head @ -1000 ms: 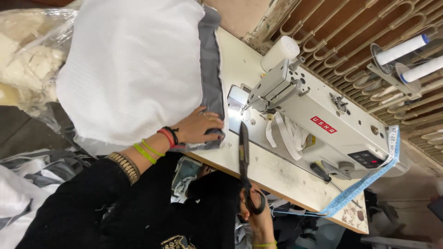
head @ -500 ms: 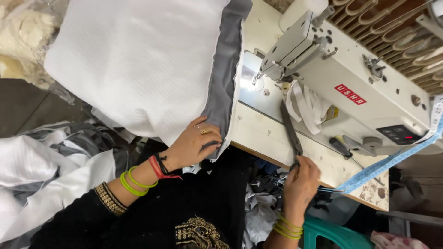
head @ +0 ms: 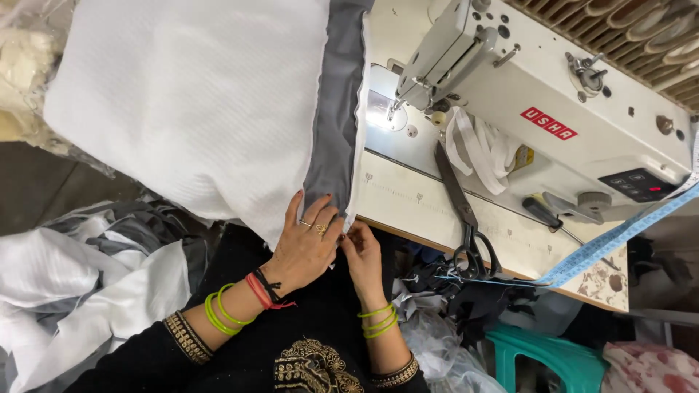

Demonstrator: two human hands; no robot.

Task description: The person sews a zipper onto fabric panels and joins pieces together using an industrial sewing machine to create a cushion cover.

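Left of the sewing machine (head: 553, 109), both hands now pinch the grey fabric band (head: 336, 109) at its near edge, left hand (head: 306, 244) flat-fingered, right hand (head: 362, 251) having dropped the scissors (head: 462, 211) beneath the machine arm.

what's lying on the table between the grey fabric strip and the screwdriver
In the head view, black scissors lie on the table between the grey strip and the screwdriver, handles toward the near edge.

Fabric (head: 218, 102) lay beyond my fingers (head: 331, 233); scissors (head: 462, 211) to their right on the table (head: 408, 204), sewing machine (head: 553, 109) behind them.
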